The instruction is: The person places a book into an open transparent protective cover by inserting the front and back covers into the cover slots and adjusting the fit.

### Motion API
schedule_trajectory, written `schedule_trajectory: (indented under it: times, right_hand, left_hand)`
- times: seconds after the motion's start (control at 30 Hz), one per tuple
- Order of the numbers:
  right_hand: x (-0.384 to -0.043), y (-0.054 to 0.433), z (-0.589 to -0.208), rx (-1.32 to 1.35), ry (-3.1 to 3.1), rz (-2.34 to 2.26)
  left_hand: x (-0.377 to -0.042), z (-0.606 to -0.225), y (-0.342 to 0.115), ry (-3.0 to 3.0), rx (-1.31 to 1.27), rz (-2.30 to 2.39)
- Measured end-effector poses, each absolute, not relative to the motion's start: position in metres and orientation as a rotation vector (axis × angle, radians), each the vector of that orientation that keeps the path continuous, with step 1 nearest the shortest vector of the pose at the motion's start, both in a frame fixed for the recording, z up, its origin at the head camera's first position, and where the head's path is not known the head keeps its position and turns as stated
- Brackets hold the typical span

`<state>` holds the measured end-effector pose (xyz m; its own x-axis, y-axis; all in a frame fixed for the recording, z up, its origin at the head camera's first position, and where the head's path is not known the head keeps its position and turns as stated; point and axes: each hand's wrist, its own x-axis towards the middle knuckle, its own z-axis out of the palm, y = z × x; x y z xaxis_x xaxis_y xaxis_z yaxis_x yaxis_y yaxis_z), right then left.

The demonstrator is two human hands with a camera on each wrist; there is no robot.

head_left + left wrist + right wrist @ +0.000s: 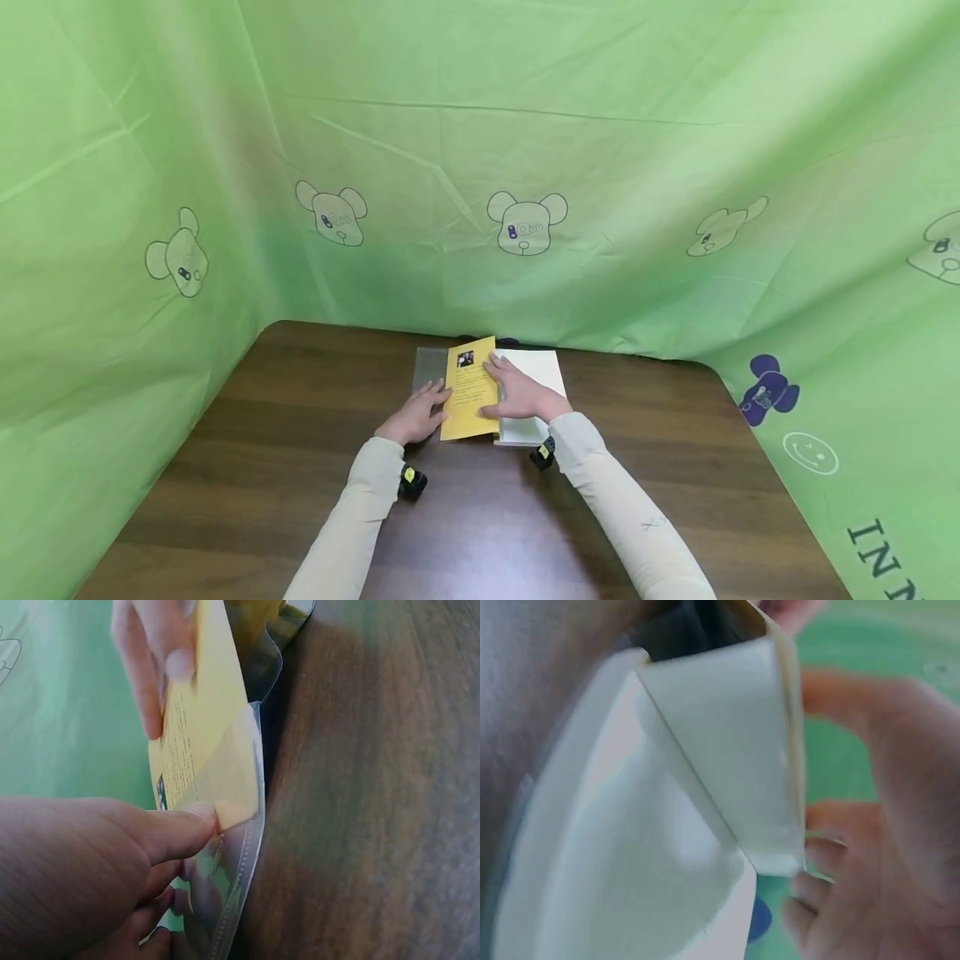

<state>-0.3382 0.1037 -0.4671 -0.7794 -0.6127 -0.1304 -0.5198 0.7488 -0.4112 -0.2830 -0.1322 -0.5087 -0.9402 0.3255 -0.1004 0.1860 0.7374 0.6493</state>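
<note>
An open book lies at the back of the table, its white page (531,375) on the right. A yellow cover flap (468,392) with a small photo and printed lines stands raised at its left. A clear plastic book cover (430,367) reaches out to the left and overlaps a corner of the flap. My left hand (417,413) pinches this plastic, thumb (184,832) on top beside the flap's corner, other fingers curled below. My right hand (517,393) touches the yellow flap's right edge with spread, extended fingers. From the right wrist, a white inner face (720,742) shows.
The brown wooden table (300,433) stretches around the book. Green cloth (420,275) printed with bear heads hangs close behind it and along both sides. Dark wrist cameras sit under the left wrist (412,482) and right wrist (543,454).
</note>
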Motion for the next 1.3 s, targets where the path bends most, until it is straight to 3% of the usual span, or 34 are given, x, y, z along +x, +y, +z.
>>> schedule_trajectory:
  times: [0.4, 1.3]
  right_hand:
    - [-0.344, 0.120, -0.474, -0.908, 2.486, -0.771]
    - [-0.338, 0.096, -0.487, -1.023, 2.543, -0.678]
  left_hand:
    - [-0.281, -0.512, -0.136, 2.717, 0.475, 0.972]
    - [-0.283, -0.516, -0.139, 2.732, 0.553, 1.049]
